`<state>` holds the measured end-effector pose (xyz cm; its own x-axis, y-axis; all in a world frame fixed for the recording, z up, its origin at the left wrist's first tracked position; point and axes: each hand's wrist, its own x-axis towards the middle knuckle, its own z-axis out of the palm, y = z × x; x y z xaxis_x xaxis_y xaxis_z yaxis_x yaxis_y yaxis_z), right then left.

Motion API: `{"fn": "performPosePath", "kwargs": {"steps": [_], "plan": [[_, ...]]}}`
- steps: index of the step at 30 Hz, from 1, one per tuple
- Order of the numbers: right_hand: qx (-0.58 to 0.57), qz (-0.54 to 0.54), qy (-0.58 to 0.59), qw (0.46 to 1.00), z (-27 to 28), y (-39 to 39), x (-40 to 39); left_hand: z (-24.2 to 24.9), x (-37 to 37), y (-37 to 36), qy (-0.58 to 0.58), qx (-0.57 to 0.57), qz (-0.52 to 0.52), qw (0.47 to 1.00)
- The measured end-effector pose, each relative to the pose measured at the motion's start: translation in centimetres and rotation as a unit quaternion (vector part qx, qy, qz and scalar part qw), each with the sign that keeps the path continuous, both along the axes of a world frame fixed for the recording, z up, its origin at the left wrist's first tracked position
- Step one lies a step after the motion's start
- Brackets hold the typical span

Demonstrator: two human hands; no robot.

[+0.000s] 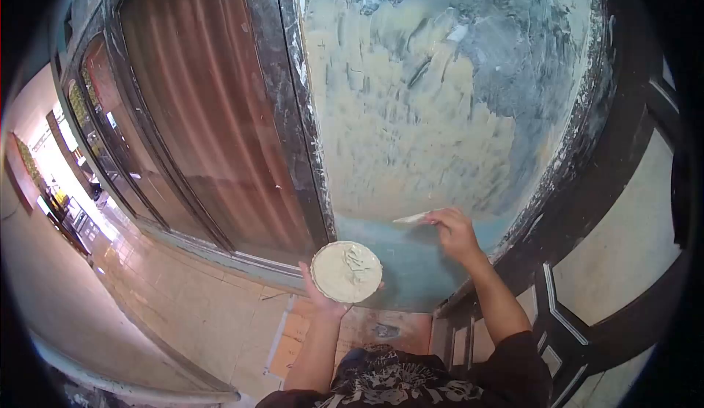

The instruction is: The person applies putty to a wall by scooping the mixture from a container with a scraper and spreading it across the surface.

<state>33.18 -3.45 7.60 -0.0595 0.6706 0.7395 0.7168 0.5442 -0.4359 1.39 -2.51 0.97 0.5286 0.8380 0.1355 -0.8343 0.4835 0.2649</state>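
Observation:
My left hand holds up a round tub of cream-coloured putty from below, its fingers around the side. The putty's surface is ridged on the right half. In my right hand is a thin, putty-smeared scraper, pinched between thumb and fingers. Its flat blade points left, close over the wall panel near the lower edge of a cream putty coat. Bare blue-green paint shows below that edge and at the upper right of the panel.
Left of the panel stands a dark-framed window with a reddish-brown curtain behind it. A dark wooden door with pale panels is on the right. Orange sheeting lies on the tiled floor. A bright passage opens at far left.

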Motion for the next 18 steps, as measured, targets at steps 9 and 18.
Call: {"fn": "performPosePath", "kwargs": {"steps": [9,18], "plan": [[0.045,0.163,-0.274,0.947,6.0,-4.2,-7.2,2.0,-0.5,1.4,0.076,-0.04,0.068,0.994],[0.032,0.163,-0.279,0.946,6.0,-5.1,-10.3,3.2,-2.9,1.1,0.054,-0.01,0.056,0.997]]}}
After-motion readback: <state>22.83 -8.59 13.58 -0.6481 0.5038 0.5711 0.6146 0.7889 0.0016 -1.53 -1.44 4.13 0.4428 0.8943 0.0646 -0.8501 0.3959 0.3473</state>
